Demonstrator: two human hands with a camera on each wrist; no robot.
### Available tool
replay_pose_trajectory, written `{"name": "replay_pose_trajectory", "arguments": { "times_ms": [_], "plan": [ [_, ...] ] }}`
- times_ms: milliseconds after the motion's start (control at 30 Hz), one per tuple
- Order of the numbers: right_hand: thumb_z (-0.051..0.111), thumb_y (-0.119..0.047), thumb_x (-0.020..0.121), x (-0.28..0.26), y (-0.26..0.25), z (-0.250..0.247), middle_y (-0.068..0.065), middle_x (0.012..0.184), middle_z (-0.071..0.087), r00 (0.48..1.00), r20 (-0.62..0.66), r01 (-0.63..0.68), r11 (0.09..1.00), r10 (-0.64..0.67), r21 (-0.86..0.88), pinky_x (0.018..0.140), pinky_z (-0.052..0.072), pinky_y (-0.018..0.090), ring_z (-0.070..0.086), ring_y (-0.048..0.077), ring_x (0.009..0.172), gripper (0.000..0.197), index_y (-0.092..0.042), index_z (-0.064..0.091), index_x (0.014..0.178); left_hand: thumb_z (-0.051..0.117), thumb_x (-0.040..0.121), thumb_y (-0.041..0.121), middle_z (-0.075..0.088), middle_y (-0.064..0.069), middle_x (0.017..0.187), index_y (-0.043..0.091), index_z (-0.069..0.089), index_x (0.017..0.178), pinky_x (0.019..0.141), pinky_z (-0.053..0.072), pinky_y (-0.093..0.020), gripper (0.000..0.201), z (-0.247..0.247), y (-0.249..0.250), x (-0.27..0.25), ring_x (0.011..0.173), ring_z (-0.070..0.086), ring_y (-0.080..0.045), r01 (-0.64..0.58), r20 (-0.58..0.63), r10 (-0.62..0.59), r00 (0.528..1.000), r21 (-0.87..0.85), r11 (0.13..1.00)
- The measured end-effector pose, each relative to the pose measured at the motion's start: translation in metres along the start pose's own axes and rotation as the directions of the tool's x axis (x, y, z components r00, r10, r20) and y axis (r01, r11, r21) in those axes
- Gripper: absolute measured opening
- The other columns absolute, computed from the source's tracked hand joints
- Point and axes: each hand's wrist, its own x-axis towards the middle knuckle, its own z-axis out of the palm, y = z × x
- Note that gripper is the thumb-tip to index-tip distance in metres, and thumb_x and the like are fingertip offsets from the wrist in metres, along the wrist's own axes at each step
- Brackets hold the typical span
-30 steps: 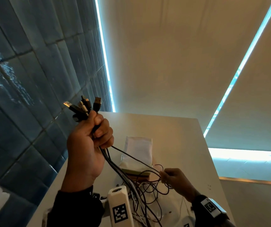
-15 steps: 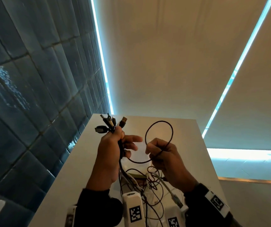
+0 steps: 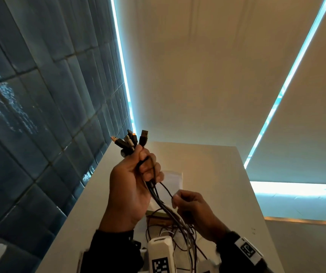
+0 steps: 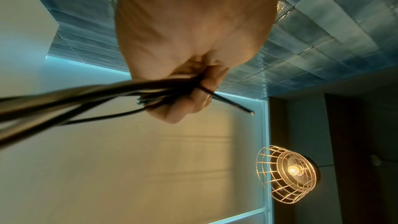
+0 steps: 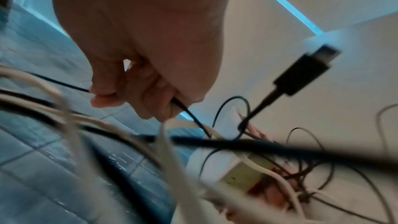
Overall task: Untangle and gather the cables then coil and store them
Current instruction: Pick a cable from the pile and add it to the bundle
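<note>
A person stands at a white table [image 3: 217, 174] beside a blue tiled wall [image 3: 40, 115], sorting cables. The left hand [image 3: 130, 186] is raised above the table, fist closed tight around a bundle of cables [image 3: 156, 194], black and white ones together. Their plugs [image 3: 130, 139] fan out above the thumb, while the cords hang from the bottom of the fist toward a tangle [image 3: 178, 233] lying on the table. Lower and to the right, the right hand [image 3: 193, 205] pinches a single thin black cable [image 3: 167, 191] between thumb and fingertips; that cable runs up to the left fist. The wrist view shows the same cable leaving the right hand's curled fingers [image 5: 159, 98] and dropping into the tangle. A black plug [image 5: 301, 72] sticks up near that hand, blurred. A white pouch [image 3: 173, 177] lies on the table behind the hands. A caged lamp [image 4: 288, 174] glows overhead.
</note>
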Motion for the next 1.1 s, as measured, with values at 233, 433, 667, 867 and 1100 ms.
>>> {"name": "replay_pose_trajectory", "arguments": {
  "times_ms": [233,433,667,867,1100],
  "plan": [
    [0.050,-0.008,0.099,-0.004,0.025,-0.015,-0.012,0.051,0.049,0.995,-0.097,-0.013,0.974,-0.010,-0.227,0.049,0.037,0.007,0.045,-0.003,0.047,0.028,-0.001,0.057,0.072,0.043,0.089,0.027,0.026,0.005,0.055,0.017,0.045,0.066,0.044,0.028,-0.021,0.025,-0.010,0.003,-0.002,0.045,0.024,-0.008,-0.030,0.006,0.030,1.000,-0.011,0.999],
    [0.053,-0.011,0.097,-0.004,0.053,-0.041,-0.009,0.056,0.052,0.983,-0.182,-0.053,0.884,-0.036,-0.465,0.058,0.036,0.012,0.045,-0.003,0.055,0.034,-0.013,0.060,0.064,0.041,0.092,0.027,0.028,0.005,0.053,0.017,0.044,0.065,0.044,0.025,-0.022,0.029,-0.014,0.007,-0.004,0.045,0.023,-0.008,-0.035,-0.047,0.035,0.998,0.007,0.999],
    [0.055,-0.020,0.096,-0.003,0.019,-0.038,-0.001,0.052,0.037,0.881,-0.472,-0.047,0.984,-0.041,-0.172,0.042,0.028,0.024,0.031,0.014,0.047,0.028,-0.002,0.062,0.076,0.036,0.101,0.024,0.036,0.003,0.053,0.014,0.041,0.068,0.055,0.025,-0.028,0.035,-0.019,-0.001,0.002,0.044,0.033,-0.009,0.071,-0.220,-0.022,0.975,0.217,0.974],
    [0.058,-0.013,0.094,-0.018,-0.059,0.013,-0.002,0.058,0.041,0.889,-0.274,0.372,0.928,-0.367,-0.035,0.044,0.030,0.020,0.032,0.009,0.047,0.017,0.002,0.057,0.085,0.036,0.101,0.022,0.049,-0.003,0.064,0.015,0.040,0.071,0.056,0.031,-0.030,0.030,-0.020,-0.012,0.005,0.051,0.041,-0.014,0.146,-0.297,-0.026,0.955,0.391,0.909],
    [0.061,-0.004,0.092,-0.019,-0.060,0.053,-0.006,0.066,0.057,0.825,0.031,0.534,0.761,-0.564,-0.369,0.053,0.039,0.017,0.047,0.003,0.055,0.010,-0.008,0.062,0.083,0.040,0.100,0.023,0.056,-0.006,0.060,0.008,0.049,0.078,0.066,0.042,-0.033,0.028,-0.010,-0.011,0.000,0.062,0.050,-0.017,0.146,-0.311,-0.047,0.949,0.303,0.942]
  ]
}}
